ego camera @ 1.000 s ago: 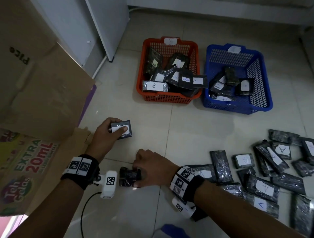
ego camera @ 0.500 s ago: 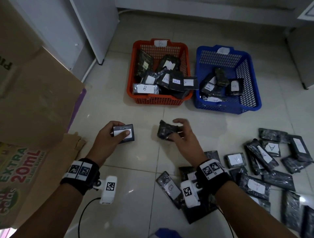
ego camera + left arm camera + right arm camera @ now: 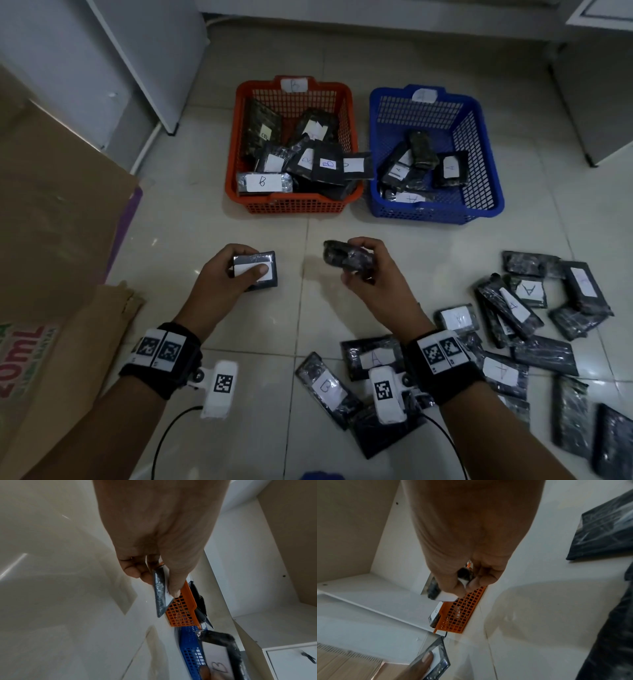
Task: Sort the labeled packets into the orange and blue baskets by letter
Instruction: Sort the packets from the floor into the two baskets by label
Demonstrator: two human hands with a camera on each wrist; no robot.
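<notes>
The left hand [image 3: 228, 274] grips a flat dark plastic-wrapped packet with a white paper label [image 3: 256, 271], thumb laid across the label so its letter is covered in the head view; holding it face-up probably serves to read it before choosing a basket. The right hand [image 3: 368, 274] pinches a second dark wrapped packet [image 3: 344, 257] between thumb and curled fingers, label side turned away from the head camera; the left wrist view catches a packet at its lower edge whose white label reads B [image 3: 217, 660], which appears to be this one, so it likely belongs in the orange mesh plastic basket [image 3: 294, 205], whose tag and contents show B. The blue mesh plastic basket [image 3: 435, 214] stands just beside it on the right, holding packets marked A. Both baskets sit on the pale tiled floor [image 3: 212, 342] ahead of the hands, within easy reach, and both held packets are off the floor and short of either basket. Both forearms extend forward, wrists roughly level, each carrying a black wristband with printed markers [image 3: 161, 353]. A loose pile of unsorted dark packets [image 3: 513, 342], mostly showing A, lies on the floor to the right, near the right arm. A large brown cardboard sheet [image 3: 61, 212] leans at the left.
</notes>
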